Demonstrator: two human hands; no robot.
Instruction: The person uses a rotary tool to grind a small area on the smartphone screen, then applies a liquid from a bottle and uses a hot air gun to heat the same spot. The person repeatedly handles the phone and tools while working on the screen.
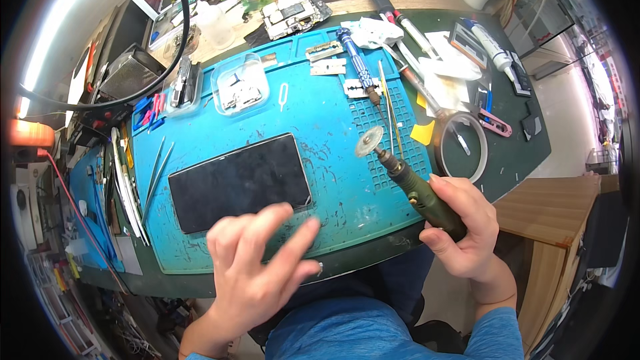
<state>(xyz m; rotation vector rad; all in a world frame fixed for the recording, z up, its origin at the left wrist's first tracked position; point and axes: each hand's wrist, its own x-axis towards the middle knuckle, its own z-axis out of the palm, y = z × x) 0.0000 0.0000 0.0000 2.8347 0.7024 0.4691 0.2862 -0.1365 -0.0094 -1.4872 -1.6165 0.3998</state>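
Observation:
My right hand [467,227] is wrapped round a dark green rotary tool [427,200], held over the right front of the blue work mat [333,227]. A thin round cutting disc [370,141] sits at the tool's tip, pointing up and to the left. My left hand [260,260] hovers at the front edge of the mat, its fingers spread and nothing in them. Just beyond those fingers lies a smartphone [240,180] with a dark screen facing up, slightly tilted on the mat. Its near edge is partly hidden by my left hand.
Tweezers [157,170] lie left of the phone. Behind it stand a clear plastic box [241,83] of small parts and a SIM pin [283,97]. A blue screwdriver [358,60], razor blades [328,67] and a tape roll [483,150] are to the right. A black cable [183,20] loops at upper left.

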